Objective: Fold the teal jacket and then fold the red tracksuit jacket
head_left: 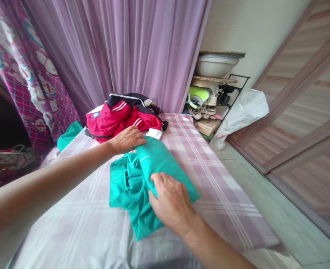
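A teal-green garment [167, 162] lies partly folded on the plaid-covered bed or table; which kind of garment it is, I cannot tell. Its smooth upper layer is turned over toward the right, while the left part is creased and shows a dark patch with a label-like outline. At the far end of the fold, my left hand [129, 139] is closed on the fabric's edge. My right hand [170, 198] pinches the near side of the folded layer between thumb and fingers, its fingertips partly hidden.
Behind the garment is a heap of red and dark clothes [111, 121]. More green cloth [69, 135] hangs at the left edge of the plaid cover [209, 179]. A shoe rack [232, 97] with a basin [217, 65] and a white bag [243, 116] stand at the right, near wooden doors.
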Demonstrator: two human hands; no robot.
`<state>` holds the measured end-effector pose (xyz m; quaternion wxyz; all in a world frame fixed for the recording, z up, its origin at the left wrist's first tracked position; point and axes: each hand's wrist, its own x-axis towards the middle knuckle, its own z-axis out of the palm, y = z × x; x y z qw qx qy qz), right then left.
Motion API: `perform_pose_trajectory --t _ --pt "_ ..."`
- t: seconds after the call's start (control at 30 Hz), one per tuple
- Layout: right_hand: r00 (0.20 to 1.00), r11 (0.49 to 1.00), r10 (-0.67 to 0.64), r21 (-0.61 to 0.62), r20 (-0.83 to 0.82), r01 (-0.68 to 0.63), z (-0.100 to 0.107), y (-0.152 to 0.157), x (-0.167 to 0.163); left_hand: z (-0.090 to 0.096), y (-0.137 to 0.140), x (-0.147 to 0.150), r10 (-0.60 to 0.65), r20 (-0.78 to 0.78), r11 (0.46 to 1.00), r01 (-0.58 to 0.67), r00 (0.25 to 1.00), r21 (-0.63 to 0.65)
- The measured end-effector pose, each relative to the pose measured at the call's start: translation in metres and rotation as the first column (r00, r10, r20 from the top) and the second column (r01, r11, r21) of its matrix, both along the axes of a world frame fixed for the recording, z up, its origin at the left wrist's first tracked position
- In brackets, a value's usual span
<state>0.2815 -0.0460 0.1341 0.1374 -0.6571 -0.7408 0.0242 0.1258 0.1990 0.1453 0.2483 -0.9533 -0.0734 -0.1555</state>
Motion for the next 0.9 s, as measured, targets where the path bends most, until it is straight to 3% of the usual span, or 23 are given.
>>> perform_pose_trajectory --t 0.1,0.23,0.33,0.4,0.53,0.63,0.73,0.77,0.9 --pt "0.996 0.996 0.070 -0.043 -0.062 -0.073 -0.021 0.007 -0.057 -0.025 -0.004 -0.049 0.122 -0.033 0.992 -0.122 0.992 -0.004" --pt "0.992 0.989 0.084 -0.112 -0.097 -0.094 -0.049 0.016 -0.108 -0.063 -0.006 -0.089 0.245 -0.026 0.960 -0.246 0.969 -0.131" --pt "0.987 0.979 0.123 -0.150 -0.103 -0.137 -0.051 0.020 -0.112 -0.081 -0.012 -0.104 0.319 -0.055 0.914 -0.323 0.946 -0.244" --pt "0.985 0.983 0.135 -0.109 -0.110 -0.147 -0.043 0.026 -0.096 -0.079 -0.017 -0.106 0.369 -0.092 0.877 -0.379 0.925 -0.294" --pt "0.998 0.998 -0.059 0.019 -0.015 0.059 -0.042 0.044 -0.051 -0.054 -0.031 -0.075 0.517 -0.141 0.762 -0.529 0.844 -0.373" --pt "0.987 0.983 -0.147 -0.104 0.057 0.152 -0.069 0.053 -0.034 -0.043 -0.044 -0.029 0.561 -0.101 0.720 -0.545 0.822 -0.429" --pt "0.987 0.978 -0.149 -0.142 0.064 0.156 -0.096 0.054 -0.036 -0.053 -0.053 0.012 0.555 -0.091 0.709 -0.528 0.827 -0.467" --pt "0.987 0.978 -0.151 -0.134 0.058 0.157 -0.101 0.054 -0.038 -0.060 -0.055 0.020 0.567 -0.116 0.680 -0.543 0.816 -0.493" --pt "0.994 0.988 -0.105 -0.116 0.012 0.105 -0.101 0.046 -0.039 -0.089 -0.045 0.031 0.599 -0.324 0.476 -0.651 0.732 -0.591"
